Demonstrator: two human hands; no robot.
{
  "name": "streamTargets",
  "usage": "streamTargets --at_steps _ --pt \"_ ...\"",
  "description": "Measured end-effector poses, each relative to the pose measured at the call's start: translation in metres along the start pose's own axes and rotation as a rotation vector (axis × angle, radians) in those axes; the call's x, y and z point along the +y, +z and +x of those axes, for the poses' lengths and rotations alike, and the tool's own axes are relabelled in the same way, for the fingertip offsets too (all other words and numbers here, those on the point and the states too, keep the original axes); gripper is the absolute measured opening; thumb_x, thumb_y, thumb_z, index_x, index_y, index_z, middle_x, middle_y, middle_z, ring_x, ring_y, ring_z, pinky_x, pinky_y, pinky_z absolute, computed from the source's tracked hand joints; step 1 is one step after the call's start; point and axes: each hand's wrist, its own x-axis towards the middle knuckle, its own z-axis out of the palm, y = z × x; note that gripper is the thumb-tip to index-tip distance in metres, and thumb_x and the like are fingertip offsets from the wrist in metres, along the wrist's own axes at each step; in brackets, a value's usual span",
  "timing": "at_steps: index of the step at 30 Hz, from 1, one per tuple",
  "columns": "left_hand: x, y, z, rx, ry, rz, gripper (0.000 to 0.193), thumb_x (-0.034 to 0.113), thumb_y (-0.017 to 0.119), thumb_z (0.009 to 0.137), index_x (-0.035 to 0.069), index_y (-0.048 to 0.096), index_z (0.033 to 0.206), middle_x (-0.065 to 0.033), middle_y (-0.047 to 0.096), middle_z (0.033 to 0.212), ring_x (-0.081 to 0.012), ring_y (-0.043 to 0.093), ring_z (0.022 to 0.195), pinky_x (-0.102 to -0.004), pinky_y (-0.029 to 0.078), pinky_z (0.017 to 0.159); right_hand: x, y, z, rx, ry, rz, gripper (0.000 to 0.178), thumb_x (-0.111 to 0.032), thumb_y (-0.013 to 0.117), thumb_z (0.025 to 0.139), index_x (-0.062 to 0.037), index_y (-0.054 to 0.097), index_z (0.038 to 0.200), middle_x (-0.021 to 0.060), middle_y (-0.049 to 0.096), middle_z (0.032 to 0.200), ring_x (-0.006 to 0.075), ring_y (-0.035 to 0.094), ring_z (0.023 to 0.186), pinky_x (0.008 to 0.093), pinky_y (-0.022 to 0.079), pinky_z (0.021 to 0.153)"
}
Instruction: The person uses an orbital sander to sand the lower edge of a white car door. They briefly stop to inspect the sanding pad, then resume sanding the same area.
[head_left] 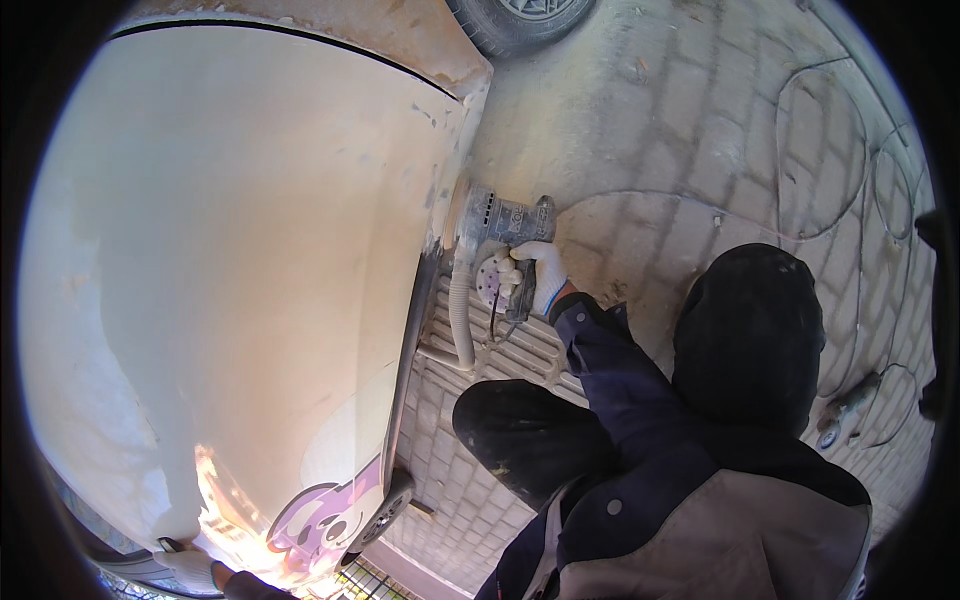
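Observation:
A grey electric sander (512, 218) stands at the lower edge of a car's sanded side panel (270, 220). My right hand (540, 272), in a white knit glove, is wrapped round the sander's handle. A round sanding disc (487, 280) with dark holes shows beside those fingers, partly covered by them. From the sander a ribbed hose (460, 315) curves down along the panel's edge. Far off at the lower left, my gloved left hand (190, 570) lies against the car, its fingers curled at a small dark part that I cannot make out.
Paving bricks (690, 130) and a slotted drain grate (500, 335) lie beside the car. A thin cable (680, 195) loops over the ground to the right. Another power tool (845, 412) lies behind my knee. Car wheels (385, 510) show at the bottom and top.

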Motion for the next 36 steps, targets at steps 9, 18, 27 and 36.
streamTargets --at_steps 9,18,27,36 --pt "0.013 -0.026 0.0 -0.213 -0.317 -0.333 0.054 0.039 0.054 0.105 0.015 0.042 0.151 -0.022 0.073 0.114 -0.0415 0.074 0.091 -0.0523 0.057 0.069 0.004 -0.001 0.005 0.078 0.022 -0.04 0.022 -0.021 0.056 0.081 0.0004 0.061 0.085 0.0061 0.052 0.064 0.0207 0.049 0.058 0.0374 0.045 0.06" --pt "0.009 -0.021 -0.003 -0.091 -0.075 0.043 0.054 0.042 0.056 0.103 0.013 0.045 0.147 -0.0212 0.073 0.113 -0.0419 0.074 0.091 -0.0522 0.058 0.068 -0.005 0.001 0.007 0.081 0.041 -0.013 0.022 -0.021 0.055 0.081 0.0001 0.06 0.085 0.0066 0.052 0.064 0.0211 0.046 0.056 0.0369 0.043 0.058" --pt "0.001 -0.014 -0.006 -0.056 -0.075 0.12 0.052 0.045 0.052 0.106 0.018 0.045 0.149 -0.02 0.074 0.112 -0.0397 0.074 0.086 -0.0482 0.056 0.065 -0.021 0.002 0.009 0.033 0.06 0.118 0.024 -0.019 0.054 0.086 0.0005 0.063 0.098 0.0015 0.052 0.072 0.0135 0.046 0.056 0.0334 0.042 0.058" --pt "0.002 -0.013 -0.003 0.012 -0.004 0.163 0.056 0.046 0.055 0.104 0.016 0.043 0.15 -0.0211 0.074 0.107 -0.0421 0.074 0.085 -0.0517 0.057 0.065 -0.002 0.0 0.005 0.132 0.089 0.057 0.024 -0.021 0.055 0.084 -0.0001 0.061 0.092 0.0056 0.057 0.071 0.018 0.048 0.057 0.0343 0.043 0.059"
